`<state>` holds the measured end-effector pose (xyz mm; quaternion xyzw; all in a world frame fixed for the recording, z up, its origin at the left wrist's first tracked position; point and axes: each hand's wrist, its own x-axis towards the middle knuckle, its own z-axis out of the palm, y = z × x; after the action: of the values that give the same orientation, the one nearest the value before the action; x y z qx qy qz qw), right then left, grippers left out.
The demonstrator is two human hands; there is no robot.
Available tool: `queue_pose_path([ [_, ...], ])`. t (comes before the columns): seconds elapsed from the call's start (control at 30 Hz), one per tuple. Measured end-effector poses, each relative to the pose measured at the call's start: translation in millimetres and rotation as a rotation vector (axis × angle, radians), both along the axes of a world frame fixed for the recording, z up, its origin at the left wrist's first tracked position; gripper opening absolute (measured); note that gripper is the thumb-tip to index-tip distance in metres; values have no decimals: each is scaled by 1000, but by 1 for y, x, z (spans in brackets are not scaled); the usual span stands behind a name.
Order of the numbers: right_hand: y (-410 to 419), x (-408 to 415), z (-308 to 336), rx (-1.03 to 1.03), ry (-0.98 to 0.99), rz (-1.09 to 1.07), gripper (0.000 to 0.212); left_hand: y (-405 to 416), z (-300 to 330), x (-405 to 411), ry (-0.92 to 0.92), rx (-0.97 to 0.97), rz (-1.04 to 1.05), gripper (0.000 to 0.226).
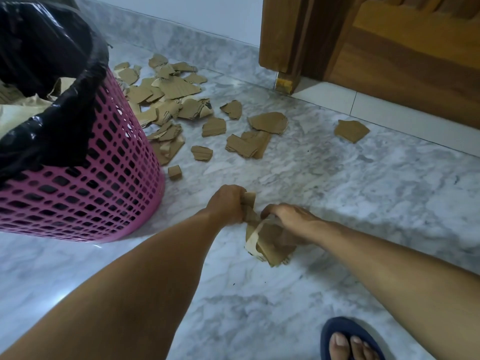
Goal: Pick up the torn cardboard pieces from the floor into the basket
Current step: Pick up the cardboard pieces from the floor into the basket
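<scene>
Pink lattice basket (pixel 85 193) at the left, standing on the grey marble floor (pixel 363 193), lined with a black plastic bag (pixel 52 48) folded over the rim; inside, visible through the mouth, a heap of brown cardboard scraps and pale paper (pixel 23 107), filling the lower part of the opening; how deep the load goes, impossible to tell.

Left hand (pixel 227 203) low over the floor just right of the basket, fingers clenched round a narrow strip of torn cardboard (pixel 249 198) that sticks up out of the fist; right hand (pixel 291 216) just beside it, fingers curled down onto a larger crumpled piece of cardboard (pixel 270 245), brown with a pale torn edge, lying on the floor beneath the palm; the strip and the crumpled piece touching or joined between the two hands, which of the two impossible to tell.

Farther back, a scatter of torn cardboard pieces (pixel 166 100) spread across the floor from the basket's far side toward the wall; one small folded scrap (pixel 174 172) near the basket's foot; one lone piece (pixel 350 131) well apart at the right, near the wooden door (pixel 389 61).

At the bottom right, toes in a dark blue sandal (pixel 348 339) on the floor.
</scene>
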<state>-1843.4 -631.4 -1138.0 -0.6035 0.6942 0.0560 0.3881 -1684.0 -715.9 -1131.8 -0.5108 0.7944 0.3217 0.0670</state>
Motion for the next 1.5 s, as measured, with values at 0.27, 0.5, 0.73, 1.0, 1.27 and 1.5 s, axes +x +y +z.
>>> queue_pose_path([
  [0.27, 2, 11, 1, 44, 27, 28, 46, 1, -4, 1, -15, 15, -1, 20],
  [0.5, -14, -30, 19, 18, 3, -101, 71, 0, 0, -4, -39, 35, 13, 22],
  [0.73, -22, -81, 23, -113, 26, -327, 72, -7, -1, -17, -172, 20, -52, 17],
  [1.0, -81, -115, 34, -160, 15, -376, 47, -25, 1, -32, -295, 62, -107, 34],
  [1.27, -169, -154, 42, -123, 4, -260, 32, -91, 33, -64, -189, 18, 150, 25],
  [1.5, -248, -147, 29, -122, -96, -208, 46, -143, 30, -80, -66, -31, 445, 46],
])
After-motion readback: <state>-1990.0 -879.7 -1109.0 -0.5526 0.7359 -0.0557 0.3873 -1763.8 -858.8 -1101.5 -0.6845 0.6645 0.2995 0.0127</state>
